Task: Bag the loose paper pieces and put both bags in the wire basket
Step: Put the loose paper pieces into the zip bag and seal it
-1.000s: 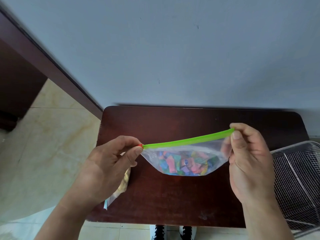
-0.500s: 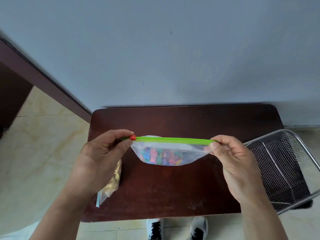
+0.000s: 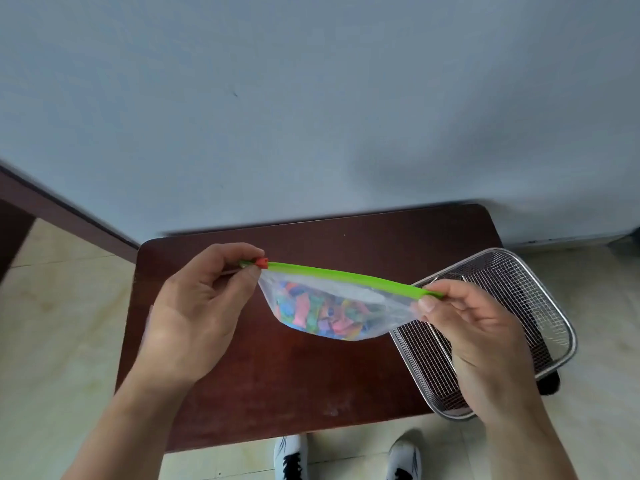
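Observation:
A clear zip bag (image 3: 349,299) with a green zip strip and a red slider hangs in the air above the dark wooden table (image 3: 346,375). Colourful paper pieces (image 3: 322,315) fill its lower part. My left hand (image 3: 204,306) pinches the bag's left end at the red slider. My right hand (image 3: 474,323) pinches the strip's right end, over the wire basket (image 3: 519,289). The basket stands at the table's right edge and looks empty. The second bag, seen earlier under my left hand, is hidden now.
A grey wall rises right behind the table. Tiled floor lies to the left and right, with a dark wooden frame at the far left. My two shoes (image 3: 346,455) show below the table's front edge.
Both hands have carried the bag to the right, so its right end now hangs over the basket. The view has shifted, and the second bag under my left hand is no longer visible.

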